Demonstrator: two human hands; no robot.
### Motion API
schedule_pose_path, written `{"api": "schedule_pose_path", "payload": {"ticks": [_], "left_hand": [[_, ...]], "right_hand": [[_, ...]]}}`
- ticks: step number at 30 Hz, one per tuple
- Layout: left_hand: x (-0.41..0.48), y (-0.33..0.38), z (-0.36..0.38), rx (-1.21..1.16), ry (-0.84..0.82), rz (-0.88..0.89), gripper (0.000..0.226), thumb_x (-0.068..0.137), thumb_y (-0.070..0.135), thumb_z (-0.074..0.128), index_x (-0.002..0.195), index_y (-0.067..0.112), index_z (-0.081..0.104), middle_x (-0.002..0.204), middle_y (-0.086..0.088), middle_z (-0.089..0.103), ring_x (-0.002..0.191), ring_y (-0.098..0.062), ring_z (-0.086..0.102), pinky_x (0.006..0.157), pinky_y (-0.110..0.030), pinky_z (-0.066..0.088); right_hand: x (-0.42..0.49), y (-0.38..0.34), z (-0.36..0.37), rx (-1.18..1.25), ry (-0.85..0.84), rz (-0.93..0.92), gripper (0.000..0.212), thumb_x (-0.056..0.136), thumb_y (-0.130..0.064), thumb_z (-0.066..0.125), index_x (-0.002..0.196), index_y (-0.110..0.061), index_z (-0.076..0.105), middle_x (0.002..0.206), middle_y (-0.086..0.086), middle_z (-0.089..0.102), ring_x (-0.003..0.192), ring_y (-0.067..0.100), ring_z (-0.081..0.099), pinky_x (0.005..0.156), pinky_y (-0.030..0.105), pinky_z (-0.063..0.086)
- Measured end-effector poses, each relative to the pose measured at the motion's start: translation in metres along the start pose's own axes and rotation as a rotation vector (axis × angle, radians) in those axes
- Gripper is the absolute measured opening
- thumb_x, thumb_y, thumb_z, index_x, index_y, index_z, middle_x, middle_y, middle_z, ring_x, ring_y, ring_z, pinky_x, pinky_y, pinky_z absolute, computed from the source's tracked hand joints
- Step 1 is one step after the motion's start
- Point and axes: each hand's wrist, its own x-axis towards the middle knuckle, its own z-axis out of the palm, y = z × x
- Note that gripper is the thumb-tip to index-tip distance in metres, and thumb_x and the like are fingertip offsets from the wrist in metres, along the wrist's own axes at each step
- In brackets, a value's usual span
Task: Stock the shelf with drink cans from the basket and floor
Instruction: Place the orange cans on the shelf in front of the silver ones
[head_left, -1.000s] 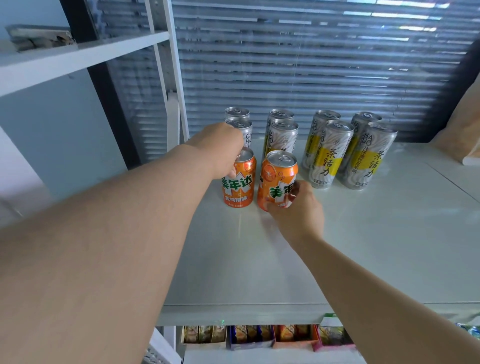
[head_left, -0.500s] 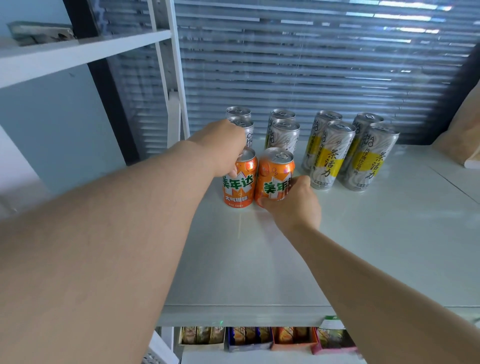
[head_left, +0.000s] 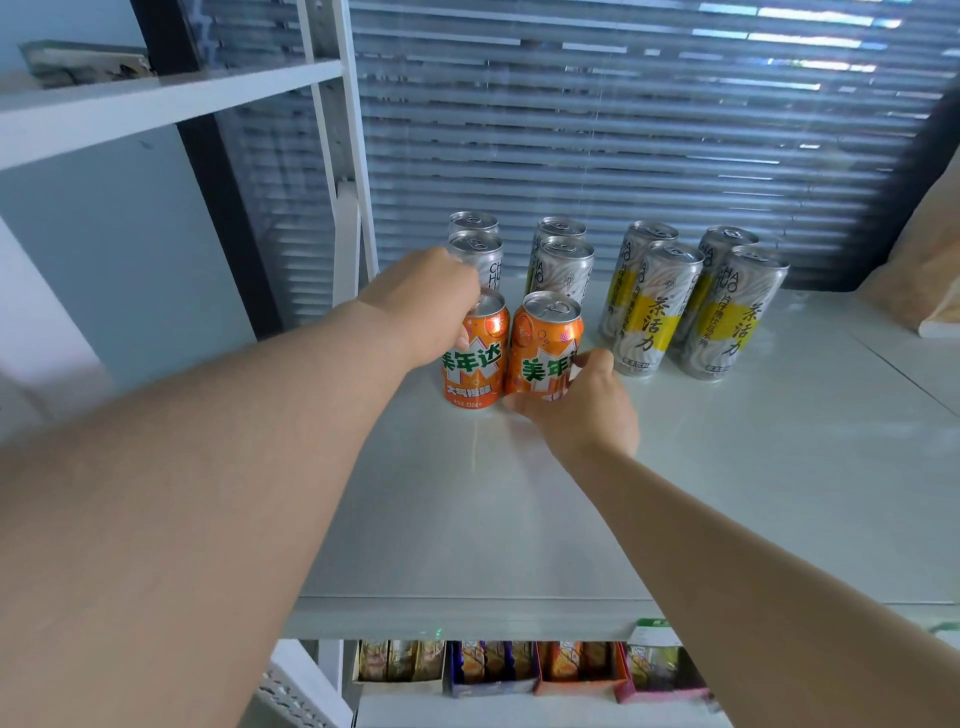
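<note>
The right can (head_left: 543, 340), tilted before, now stands upright on the shelf (head_left: 519, 519) at 3 o'clock of the left can (head_left: 475, 364). My right hand (head_left: 576, 405) and left hand (head_left: 421, 306) each grip one. They look slick, stiff and probably full, so I'd hold mid-body.

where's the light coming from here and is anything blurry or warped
Head view: daylight comes through the grey slatted blinds behind the cans, brightest at top right; a glare spot sits on the left orange drink can; the wide-angle lens bows the white metal shelf upright; the far-left edge looks soft, while the tall silver-and-yellow cans look sharp.
</note>
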Motion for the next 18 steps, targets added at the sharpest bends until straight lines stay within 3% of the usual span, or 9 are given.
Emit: {"api": "schedule_pose_path", "payload": {"ticks": [5,9,14,18], "left_hand": [[-0.014,0.005,-0.001,-0.028,0.026,-0.019,0.032,0.084,0.025,0.069,0.111,0.007,0.064,0.097,-0.008,0.058,0.097,-0.030,0.058,0.074,-0.034,0.042],[-0.036,0.016,0.000,-0.129,0.127,-0.106,0.052,0.087,0.026,0.067,0.134,0.014,0.050,0.134,-0.006,0.050,0.123,-0.028,0.047,0.095,-0.047,0.046],[-0.077,0.048,0.013,-0.293,0.339,-0.231,0.034,0.092,0.018,0.055,0.125,0.010,0.055,0.121,-0.011,0.052,0.114,-0.031,0.049,0.088,-0.048,0.048],[-0.110,0.085,0.025,-0.490,0.328,-0.269,0.026,0.090,0.015,0.053,0.115,0.011,0.061,0.113,-0.012,0.057,0.105,-0.033,0.055,0.085,-0.047,0.049]], "right_hand": [[-0.011,-0.003,-0.014,0.011,-0.058,-0.002,0.083,0.065,-0.052,0.084,0.125,-0.014,0.040,0.125,0.005,0.058,0.113,0.028,0.058,0.080,0.037,0.046],[-0.027,-0.004,-0.031,-0.024,-0.075,-0.025,0.080,0.069,-0.058,0.078,0.126,-0.015,0.041,0.125,0.002,0.057,0.113,0.026,0.058,0.076,0.033,0.043],[-0.057,0.007,-0.051,-0.095,-0.031,-0.007,0.061,0.087,-0.064,0.054,0.126,-0.017,0.049,0.120,0.003,0.062,0.110,0.025,0.059,0.073,0.031,0.042],[-0.092,0.025,-0.069,0.009,0.067,0.054,0.046,0.097,-0.053,0.042,0.118,-0.016,0.056,0.105,0.003,0.064,0.096,0.026,0.059,0.069,0.030,0.039]]}}
